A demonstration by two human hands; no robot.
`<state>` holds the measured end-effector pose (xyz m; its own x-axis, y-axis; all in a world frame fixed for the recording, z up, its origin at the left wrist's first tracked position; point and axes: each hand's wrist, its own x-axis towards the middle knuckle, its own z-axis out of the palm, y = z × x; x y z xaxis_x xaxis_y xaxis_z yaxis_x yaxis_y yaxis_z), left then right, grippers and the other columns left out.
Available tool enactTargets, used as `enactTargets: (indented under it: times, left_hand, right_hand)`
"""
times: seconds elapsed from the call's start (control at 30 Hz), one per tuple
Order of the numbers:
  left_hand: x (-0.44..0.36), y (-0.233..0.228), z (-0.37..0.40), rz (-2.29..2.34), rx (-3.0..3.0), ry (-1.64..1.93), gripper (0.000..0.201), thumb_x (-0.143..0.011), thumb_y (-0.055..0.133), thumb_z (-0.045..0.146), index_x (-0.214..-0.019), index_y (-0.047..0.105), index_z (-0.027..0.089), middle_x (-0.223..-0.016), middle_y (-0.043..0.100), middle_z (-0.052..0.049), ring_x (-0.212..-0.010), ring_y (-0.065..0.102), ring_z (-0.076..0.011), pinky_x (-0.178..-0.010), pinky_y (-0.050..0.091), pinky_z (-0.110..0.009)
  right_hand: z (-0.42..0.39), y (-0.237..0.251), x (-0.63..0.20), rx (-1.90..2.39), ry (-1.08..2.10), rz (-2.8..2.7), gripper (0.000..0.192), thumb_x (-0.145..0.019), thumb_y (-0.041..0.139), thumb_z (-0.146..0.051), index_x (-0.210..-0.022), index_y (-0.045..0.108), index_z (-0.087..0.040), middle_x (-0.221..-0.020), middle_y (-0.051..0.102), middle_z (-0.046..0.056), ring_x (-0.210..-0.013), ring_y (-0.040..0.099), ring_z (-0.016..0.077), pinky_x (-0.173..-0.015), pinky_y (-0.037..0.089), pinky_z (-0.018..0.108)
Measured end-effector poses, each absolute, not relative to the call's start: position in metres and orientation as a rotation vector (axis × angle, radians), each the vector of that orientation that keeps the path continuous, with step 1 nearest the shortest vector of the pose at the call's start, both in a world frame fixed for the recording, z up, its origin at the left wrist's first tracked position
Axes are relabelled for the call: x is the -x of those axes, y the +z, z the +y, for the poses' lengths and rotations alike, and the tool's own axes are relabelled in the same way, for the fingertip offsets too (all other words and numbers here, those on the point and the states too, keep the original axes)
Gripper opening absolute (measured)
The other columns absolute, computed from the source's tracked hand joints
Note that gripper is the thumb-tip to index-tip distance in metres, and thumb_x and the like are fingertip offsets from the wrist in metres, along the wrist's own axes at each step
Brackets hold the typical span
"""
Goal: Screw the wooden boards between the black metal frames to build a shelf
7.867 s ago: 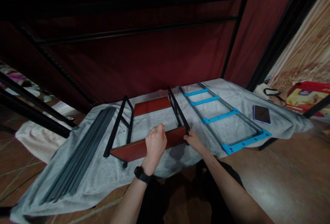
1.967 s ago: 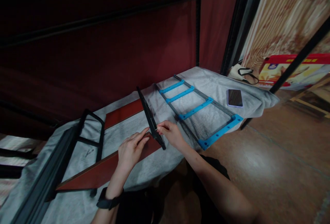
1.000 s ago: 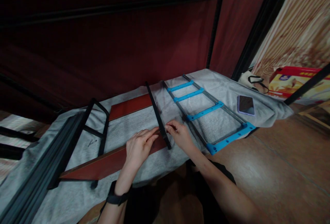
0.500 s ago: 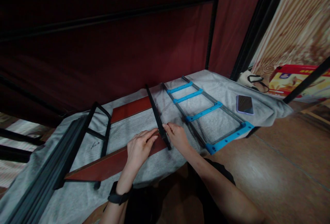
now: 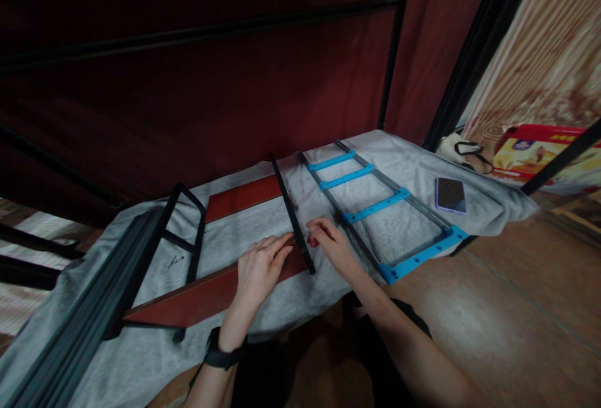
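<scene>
My left hand (image 5: pixel 263 263), with a black watch on the wrist, grips the top edge of the near reddish-brown board (image 5: pixel 197 301) close to its right end. That end meets a black metal bar (image 5: pixel 292 211), which runs away from me. On the bar's other side, my right hand (image 5: pixel 329 244) pinches a small thin metal piece, seemingly a screw (image 5: pixel 307 234), against the bar. A second reddish-brown board (image 5: pixel 241 198) lies farther back between the bar and a black frame (image 5: pixel 181 242) on the left.
A frame with blue crosspieces (image 5: pixel 375 206) lies to the right, then a phone (image 5: pixel 451 195). Grey tubes or strips (image 5: pixel 89 314) lie at the left on the grey cloth (image 5: pixel 225 242). Small dark hardware (image 5: pixel 176 261) rests near the black frame. A red-yellow box (image 5: pixel 539 151) stands far right.
My right hand has drawn back slightly to the right from the black bar, bringing the small metal piece into view. The left hand keeps its hold on the board.
</scene>
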<state>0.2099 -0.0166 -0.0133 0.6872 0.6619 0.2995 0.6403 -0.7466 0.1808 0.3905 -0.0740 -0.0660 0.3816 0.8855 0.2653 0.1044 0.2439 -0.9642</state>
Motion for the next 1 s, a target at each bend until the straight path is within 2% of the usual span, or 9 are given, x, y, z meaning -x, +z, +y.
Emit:
enactTargets:
  times: [0.1,0.2,0.5,0.67,0.77,0.83,0.93,1.0]
  left_hand:
    - [-0.21,-0.015,-0.017,1.091,-2.857,0.56,0.034,-0.099,0.048,0.036,-0.127,0.066,0.03,-0.11,0.074,-0.002,-0.096,0.069,-0.0214,-0.082,0.051,-0.033]
    - [-0.21,-0.018,-0.017,1.091,-2.883,0.587,0.035,-0.099,0.047,0.035,-0.127,0.066,0.029,-0.106,0.075,-0.003,-0.093,0.068,-0.0219,-0.08,0.05,-0.034]
    - [-0.213,-0.02,-0.02,1.128,-2.916,0.594,0.034,-0.099,0.046,0.035,-0.126,0.066,0.028,-0.101,0.074,-0.004,-0.089,0.067,-0.0221,-0.077,0.047,-0.034]
    - [-0.214,-0.018,-0.021,1.132,-2.901,0.602,0.034,-0.1,0.045,0.036,-0.123,0.068,0.028,-0.099,0.074,-0.004,-0.089,0.067,-0.0216,-0.076,0.046,-0.034]
    - [-0.214,-0.017,-0.022,1.129,-2.88,0.604,0.034,-0.1,0.045,0.036,-0.123,0.068,0.028,-0.099,0.075,-0.004,-0.089,0.067,-0.0218,-0.076,0.046,-0.035]
    - [-0.213,-0.016,-0.022,1.124,-2.871,0.602,0.034,-0.1,0.045,0.036,-0.123,0.068,0.027,-0.1,0.075,-0.004,-0.089,0.067,-0.0218,-0.076,0.046,-0.035]
    - [-0.213,-0.015,-0.022,1.112,-2.871,0.596,0.034,-0.1,0.044,0.036,-0.124,0.068,0.028,-0.101,0.075,-0.004,-0.09,0.067,-0.0218,-0.076,0.046,-0.035]
    - [-0.212,-0.016,-0.022,1.108,-2.871,0.599,0.034,-0.1,0.044,0.036,-0.123,0.068,0.028,-0.101,0.075,-0.004,-0.09,0.067,-0.0218,-0.076,0.045,-0.035]
  right_hand:
    - [-0.073,-0.068,-0.39,1.126,0.781,-1.061,0.018,-0.09,0.055,-0.04,-0.093,0.061,-0.023,-0.078,0.062,-0.001,-0.074,0.061,0.0155,-0.071,0.05,0.028]
    - [-0.073,-0.067,-0.388,1.172,0.73,-1.091,0.019,-0.091,0.054,-0.04,-0.089,0.06,-0.023,-0.077,0.062,-0.001,-0.073,0.06,0.0151,-0.07,0.049,0.027]
    - [-0.072,-0.064,-0.386,1.42,0.473,-1.249,0.036,-0.098,0.044,-0.045,-0.069,0.046,-0.024,-0.062,0.047,-0.003,-0.06,0.049,0.0133,-0.059,0.036,0.025]
    - [-0.069,-0.066,-0.381,1.551,0.389,-1.277,0.043,-0.1,0.036,-0.05,-0.067,0.045,-0.024,-0.06,0.049,-0.002,-0.058,0.05,0.0141,-0.057,0.033,0.026]
    - [-0.072,-0.064,-0.379,1.581,0.401,-1.285,0.044,-0.101,0.033,-0.051,-0.069,0.048,-0.024,-0.061,0.052,-0.001,-0.059,0.052,0.0155,-0.058,0.034,0.027]
    - [-0.075,-0.063,-0.379,1.563,0.438,-1.274,0.04,-0.101,0.033,-0.05,-0.077,0.053,-0.024,-0.065,0.056,0.0,-0.062,0.055,0.0163,-0.06,0.037,0.027]
    - [-0.077,-0.062,-0.384,1.425,0.531,-1.206,0.028,-0.1,0.039,-0.046,-0.097,0.057,-0.024,-0.077,0.062,0.001,-0.07,0.059,0.0164,-0.066,0.043,0.027]
    - [-0.077,-0.062,-0.387,1.317,0.587,-1.209,0.023,-0.098,0.045,-0.043,-0.098,0.058,-0.024,-0.082,0.063,0.001,-0.075,0.06,0.0162,-0.069,0.046,0.027]
